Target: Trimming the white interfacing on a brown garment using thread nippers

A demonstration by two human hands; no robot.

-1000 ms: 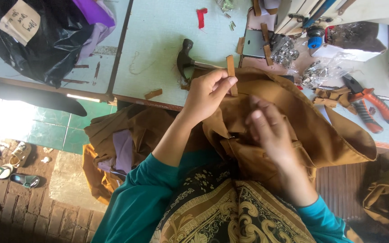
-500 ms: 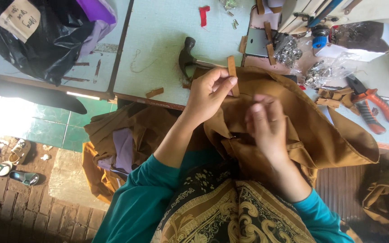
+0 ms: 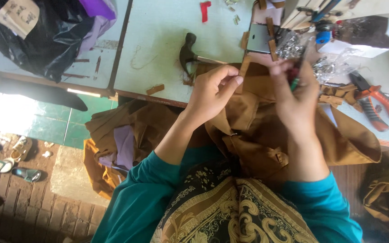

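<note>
Left hand (image 3: 212,92) pinches a fold of the brown cloth (image 3: 257,130), thumb against fingertips, at the table (image 3: 158,40) edge. The cloth drapes off the table into the lap, with more of it hanging at 8 o'clock toward the floor.

Right hand (image 3: 296,96) is raised over the cloth at 1 o'clock from the left hand, blurred. Its fingers are closed round a small tool with red and green on the handle (image 3: 295,77); probably a pick or awl, but the blur hides the tip.

A hammer (image 3: 190,56) lies on the table at 11 o'clock from the left hand, head toward the edge. Red-handled pliers (image 3: 374,101) rest at 3 o'clock from the right hand. Clear bags of small metal parts (image 3: 293,45) sit at 12 o'clock. A black bag (image 3: 46,40) fills the far 10 o'clock corner.

To do this step well, I judge: keep the left pinch taut so the fold stays flat, bring the tool tip in slowly clear of the thumb, and brace the work on the table rather than in the air.
</note>
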